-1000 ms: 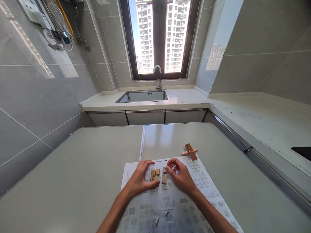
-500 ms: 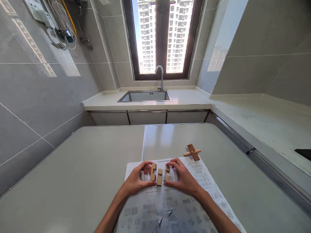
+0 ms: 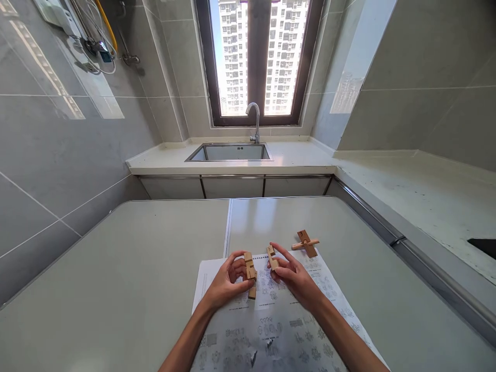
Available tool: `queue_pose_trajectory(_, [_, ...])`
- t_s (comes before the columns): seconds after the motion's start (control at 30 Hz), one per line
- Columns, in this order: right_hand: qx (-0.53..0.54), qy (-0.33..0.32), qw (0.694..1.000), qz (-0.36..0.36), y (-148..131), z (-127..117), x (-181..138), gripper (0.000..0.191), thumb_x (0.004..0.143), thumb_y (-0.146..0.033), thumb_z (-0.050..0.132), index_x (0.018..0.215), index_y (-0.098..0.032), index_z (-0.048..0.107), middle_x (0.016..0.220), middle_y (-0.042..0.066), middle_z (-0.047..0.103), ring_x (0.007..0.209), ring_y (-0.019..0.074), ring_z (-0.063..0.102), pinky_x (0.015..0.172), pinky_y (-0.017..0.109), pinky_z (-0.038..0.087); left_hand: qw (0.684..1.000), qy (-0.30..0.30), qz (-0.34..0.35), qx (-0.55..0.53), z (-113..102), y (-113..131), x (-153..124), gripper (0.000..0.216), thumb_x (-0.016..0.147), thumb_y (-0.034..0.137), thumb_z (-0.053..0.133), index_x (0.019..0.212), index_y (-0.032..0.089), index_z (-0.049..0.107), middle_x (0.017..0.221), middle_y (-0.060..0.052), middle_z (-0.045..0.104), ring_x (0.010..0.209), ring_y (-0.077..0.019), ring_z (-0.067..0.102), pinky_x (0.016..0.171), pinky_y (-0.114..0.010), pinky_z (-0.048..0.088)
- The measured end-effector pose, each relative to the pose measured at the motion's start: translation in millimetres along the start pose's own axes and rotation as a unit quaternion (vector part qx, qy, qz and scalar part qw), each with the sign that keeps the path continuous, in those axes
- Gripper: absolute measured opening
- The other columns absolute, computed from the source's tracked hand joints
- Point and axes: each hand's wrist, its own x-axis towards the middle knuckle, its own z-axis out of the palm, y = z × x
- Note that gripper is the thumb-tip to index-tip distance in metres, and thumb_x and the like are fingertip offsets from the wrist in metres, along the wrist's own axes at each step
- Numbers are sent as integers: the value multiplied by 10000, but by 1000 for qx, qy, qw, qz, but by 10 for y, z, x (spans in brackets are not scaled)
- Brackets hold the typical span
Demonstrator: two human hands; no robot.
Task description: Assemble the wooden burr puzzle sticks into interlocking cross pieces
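Low in the middle of the frame, the left hand (image 3: 225, 281) pinches one small notched light-brown wooden block (image 3: 249, 266) and the right hand (image 3: 292, 274) pinches another small wooden block (image 3: 272, 257), so line the notches up slowly above the printed paper sheet (image 3: 271, 330).

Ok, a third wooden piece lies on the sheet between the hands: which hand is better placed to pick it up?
Left, probably. The loose piece lies just under the left hand, beside its thumb. The right hand holds its own piece further away.

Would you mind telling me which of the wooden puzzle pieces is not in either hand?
The crossed wooden piece, lying alone on the table beyond the printed sheet; the others are held.
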Motion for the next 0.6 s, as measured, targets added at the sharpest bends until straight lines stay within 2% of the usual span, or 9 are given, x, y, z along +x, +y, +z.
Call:
queue_pose_trajectory(0.13, [35,-7,999,26,-15,2,8,567,821,-344,760,1370,-272,637,1040,71,727,758,174,582,761,326,478,1000,22,8,12,3,-73,8,692,753,290,839,1326,225,456,1084,-73,672,943,-185,661,901,-368,523])
queue_pose_trajectory(0.33, [49,-14,998,21,2,13,17,330,855,-352,758,1163,-233,747,1162,98,716,849,182,594,882,339,479,997,41,9,65,66,-102,-9,648,769,211,802,1328,232,474,983,-12,641,841,-137,608,866,-324,518])
queue_pose_trajectory(0.4, [33,-14,999,19,24,-6,19,331,871,-365,757,1175,-232,745,1117,80,717,853,172,587,886,323,471,996,43,8,74,84,-95,-16,634,778,204,791,1329,229,477,973,-7,636,825,-132,596,860,-321,517])
queue_pose_trajectory(0.53, [-21,-3,999,34,87,-69,23,461,874,-417,774,1290,-235,694,925,43,711,916,201,605,916,353,453,995,51,1,89,103,-62,-23,625,791,199,779,1338,226,476,948,3,626,823,-134,598,865,-323,516])
queue_pose_trajectory(0.6, [-50,-5,998,37,99,-83,21,479,875,-443,771,1299,-237,685,926,46,715,946,220,613,938,378,447,994,50,-1,96,109,-46,-22,628,792,198,779,1341,223,476,945,1,627,824,-137,599,862,-325,518])
